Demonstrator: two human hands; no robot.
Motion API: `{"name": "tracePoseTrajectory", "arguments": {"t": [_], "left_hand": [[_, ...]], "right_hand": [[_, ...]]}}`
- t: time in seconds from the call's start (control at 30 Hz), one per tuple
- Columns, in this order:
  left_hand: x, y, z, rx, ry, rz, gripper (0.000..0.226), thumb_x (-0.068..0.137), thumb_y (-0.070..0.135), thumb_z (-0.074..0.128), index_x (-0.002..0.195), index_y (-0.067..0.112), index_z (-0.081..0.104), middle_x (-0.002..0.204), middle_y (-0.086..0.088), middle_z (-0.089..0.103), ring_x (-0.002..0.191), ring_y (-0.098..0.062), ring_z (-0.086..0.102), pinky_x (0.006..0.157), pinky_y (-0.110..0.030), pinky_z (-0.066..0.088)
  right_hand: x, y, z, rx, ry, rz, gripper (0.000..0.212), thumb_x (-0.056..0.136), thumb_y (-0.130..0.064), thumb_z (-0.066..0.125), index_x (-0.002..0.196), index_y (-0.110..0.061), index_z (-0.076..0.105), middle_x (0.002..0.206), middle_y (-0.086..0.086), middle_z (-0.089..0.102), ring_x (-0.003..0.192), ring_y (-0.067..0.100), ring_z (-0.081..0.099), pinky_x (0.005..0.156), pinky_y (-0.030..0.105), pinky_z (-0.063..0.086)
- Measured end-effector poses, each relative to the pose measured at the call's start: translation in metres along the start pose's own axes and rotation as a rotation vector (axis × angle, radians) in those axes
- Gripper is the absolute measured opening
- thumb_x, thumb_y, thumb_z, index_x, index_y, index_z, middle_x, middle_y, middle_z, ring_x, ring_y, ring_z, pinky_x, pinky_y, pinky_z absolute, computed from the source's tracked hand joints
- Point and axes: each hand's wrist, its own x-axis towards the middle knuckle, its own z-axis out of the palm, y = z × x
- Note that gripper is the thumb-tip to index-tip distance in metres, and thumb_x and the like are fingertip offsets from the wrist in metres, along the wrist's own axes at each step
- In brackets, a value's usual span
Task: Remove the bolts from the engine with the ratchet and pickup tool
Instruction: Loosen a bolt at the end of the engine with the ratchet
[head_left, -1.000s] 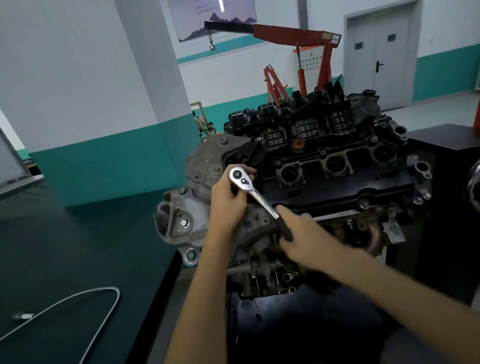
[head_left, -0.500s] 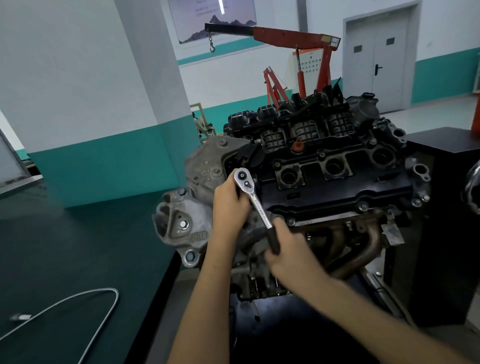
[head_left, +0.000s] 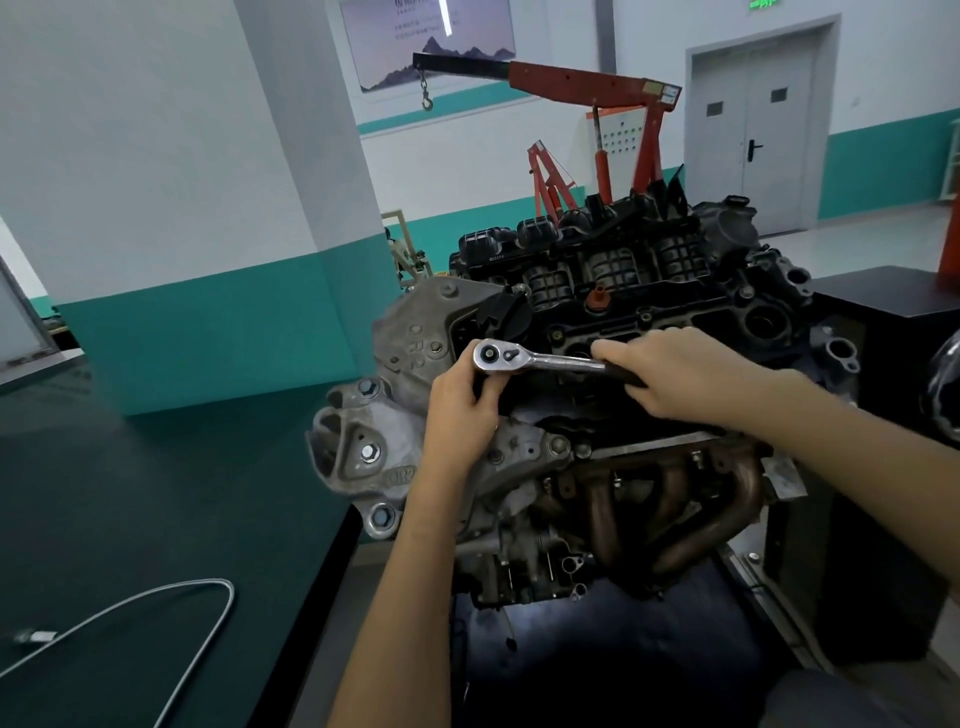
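Observation:
The engine (head_left: 649, 291) stands in front of me, black valve cover on top, grey cast bracket at its left end. A chrome ratchet (head_left: 540, 359) lies almost level across the cover's front left corner, head to the left. My left hand (head_left: 462, 400) cups under the ratchet head and hides the socket and bolt below it. My right hand (head_left: 680, 379) grips the black handle on the right. A flexible silver pickup tool (head_left: 171, 618) lies looped on the dark green bench at lower left.
Rusty exhaust manifold pipes (head_left: 675, 504) run below the cover. A dark green bench (head_left: 130, 493) sits to the left, a black cabinet (head_left: 893, 332) to the right. A red engine crane (head_left: 587, 83) and a pillar stand behind.
My right hand has swung the ratchet handle up and to the right, from pointing down toward me to nearly level. My left hand stayed at the ratchet head.

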Motion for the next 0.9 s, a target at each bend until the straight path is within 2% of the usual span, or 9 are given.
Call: {"name": "tracePoseTrajectory", "arguments": {"t": [0.1, 0.27, 0.4, 0.47, 0.57, 0.63, 0.77, 0.83, 0.9], "left_hand": [[-0.001, 0.002, 0.004, 0.033, 0.081, -0.018, 0.014, 0.093, 0.002, 0.055, 0.099, 0.009, 0.064, 0.064, 0.019, 0.053, 0.058, 0.009, 0.052, 0.056, -0.006, 0.036], [-0.002, 0.000, 0.006, 0.052, 0.100, -0.043, 0.020, 0.085, -0.005, 0.050, 0.091, 0.009, 0.063, 0.062, 0.012, 0.057, 0.058, 0.001, 0.055, 0.054, -0.009, 0.037], [-0.002, -0.002, 0.006, -0.035, 0.085, -0.091, 0.017, 0.087, 0.004, 0.054, 0.082, 0.019, 0.061, 0.076, 0.001, 0.067, 0.073, -0.016, 0.063, 0.068, -0.025, 0.049], [-0.001, -0.002, 0.003, -0.048, 0.062, -0.067, 0.018, 0.087, -0.001, 0.056, 0.086, 0.016, 0.062, 0.081, 0.002, 0.069, 0.079, -0.016, 0.064, 0.073, -0.029, 0.051], [0.000, -0.002, -0.002, -0.075, -0.001, 0.016, 0.030, 0.083, -0.008, 0.051, 0.099, 0.014, 0.065, 0.095, 0.008, 0.070, 0.086, -0.009, 0.063, 0.078, -0.023, 0.051], [0.001, -0.002, -0.004, -0.070, -0.057, 0.014, 0.026, 0.089, -0.003, 0.052, 0.105, 0.013, 0.066, 0.097, 0.011, 0.070, 0.087, -0.006, 0.063, 0.079, -0.025, 0.051], [0.002, -0.003, 0.000, 0.000, -0.038, -0.020, 0.014, 0.096, 0.008, 0.055, 0.106, 0.008, 0.065, 0.080, 0.020, 0.062, 0.073, 0.010, 0.056, 0.068, -0.011, 0.041], [0.001, -0.001, 0.002, 0.017, 0.027, -0.050, 0.010, 0.095, 0.005, 0.055, 0.099, 0.010, 0.063, 0.073, 0.020, 0.057, 0.067, 0.011, 0.055, 0.062, -0.006, 0.038], [0.000, 0.000, 0.005, 0.033, 0.076, -0.064, 0.018, 0.093, 0.000, 0.054, 0.093, 0.019, 0.056, 0.066, 0.021, 0.053, 0.060, 0.013, 0.053, 0.056, -0.004, 0.036]], "right_hand": [[-0.014, -0.022, 0.016, 0.088, 0.056, 0.081, 0.036, 0.086, -0.022, 0.055, 0.119, -0.024, 0.041, 0.086, 0.005, 0.061, 0.082, 0.030, 0.062, 0.062, 0.031, 0.037], [-0.044, -0.122, 0.057, 0.884, 0.087, 0.348, 0.029, 0.080, -0.013, 0.057, 0.097, -0.028, 0.038, 0.067, 0.002, 0.055, 0.061, 0.026, 0.060, 0.052, 0.033, 0.048], [-0.031, -0.176, 0.072, 1.034, 0.173, 0.450, 0.044, 0.081, -0.010, 0.053, 0.123, -0.015, 0.039, 0.080, 0.012, 0.062, 0.075, 0.033, 0.062, 0.067, 0.043, 0.053], [-0.032, -0.162, 0.070, 1.002, 0.130, 0.421, 0.044, 0.080, -0.010, 0.053, 0.121, -0.019, 0.039, 0.078, 0.009, 0.061, 0.074, 0.031, 0.062, 0.064, 0.039, 0.053], [-0.040, -0.106, 0.056, 0.868, 0.013, 0.253, 0.034, 0.078, -0.009, 0.057, 0.104, -0.027, 0.044, 0.069, -0.001, 0.055, 0.061, 0.019, 0.058, 0.057, 0.032, 0.048], [-0.033, -0.058, 0.037, 0.608, -0.045, 0.157, 0.039, 0.081, -0.012, 0.059, 0.115, -0.026, 0.046, 0.071, -0.003, 0.051, 0.059, 0.018, 0.055, 0.057, 0.029, 0.044], [0.001, 0.000, -0.002, -0.021, 0.000, 0.013, 0.039, 0.087, -0.022, 0.054, 0.123, -0.027, 0.040, 0.088, 0.004, 0.063, 0.083, 0.029, 0.063, 0.063, 0.031, 0.039], [0.001, -0.006, -0.001, -0.042, 0.054, 0.022, 0.035, 0.086, -0.023, 0.053, 0.119, -0.026, 0.040, 0.089, 0.004, 0.064, 0.083, 0.030, 0.063, 0.061, 0.031, 0.036], [-0.018, -0.032, 0.016, 0.122, 0.063, 0.118, 0.032, 0.084, -0.022, 0.055, 0.113, -0.025, 0.041, 0.079, 0.002, 0.059, 0.080, 0.031, 0.063, 0.061, 0.031, 0.037]]}}
